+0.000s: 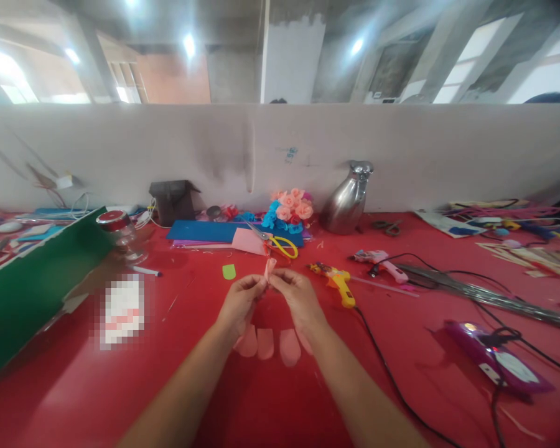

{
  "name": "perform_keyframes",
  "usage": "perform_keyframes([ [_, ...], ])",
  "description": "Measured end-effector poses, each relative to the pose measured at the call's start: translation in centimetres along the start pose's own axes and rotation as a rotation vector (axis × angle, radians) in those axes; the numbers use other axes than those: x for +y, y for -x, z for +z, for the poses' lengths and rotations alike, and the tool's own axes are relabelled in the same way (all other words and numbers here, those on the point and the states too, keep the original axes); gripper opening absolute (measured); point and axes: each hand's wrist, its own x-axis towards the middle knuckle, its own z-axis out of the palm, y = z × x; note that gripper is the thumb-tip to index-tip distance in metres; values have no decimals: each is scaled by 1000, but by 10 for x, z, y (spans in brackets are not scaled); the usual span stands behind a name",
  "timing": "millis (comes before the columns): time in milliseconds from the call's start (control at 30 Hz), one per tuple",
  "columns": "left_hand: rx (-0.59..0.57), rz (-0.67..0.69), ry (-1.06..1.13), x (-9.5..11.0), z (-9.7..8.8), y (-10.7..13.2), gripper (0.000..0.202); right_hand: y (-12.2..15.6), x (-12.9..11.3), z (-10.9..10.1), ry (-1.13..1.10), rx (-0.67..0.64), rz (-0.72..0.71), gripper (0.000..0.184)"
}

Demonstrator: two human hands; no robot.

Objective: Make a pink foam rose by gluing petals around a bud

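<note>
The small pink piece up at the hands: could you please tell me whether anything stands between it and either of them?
Nothing visible does: the left hand and right hand both pinch the small pink piece near its lower end. The loose pink pieces lie nearer the person, not in between.

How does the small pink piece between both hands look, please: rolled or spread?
Rolled: the pink piece forms a narrow curl between left hand and right hand.

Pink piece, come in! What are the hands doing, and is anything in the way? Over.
Left hand and right hand: pinch grip. Pink piece: held by both, roughly upright. Scissors: just beyond. Yellow glue gun: to the right, seemingly not blocking.
</note>
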Motion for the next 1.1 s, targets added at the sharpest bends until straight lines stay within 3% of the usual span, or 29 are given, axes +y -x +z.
perform_keyframes([
  [233,-28,-7,67,0,-2,-1,15,1,-1,0,-10,-32,-83,16],
  [433,-21,-6,124,-2,-5,-2,13,3,3,2,174,-50,-229,20],
  [1100,-85,-90,249,-3,-7,-5,13,7,5,4,282,1,-352,14],
])
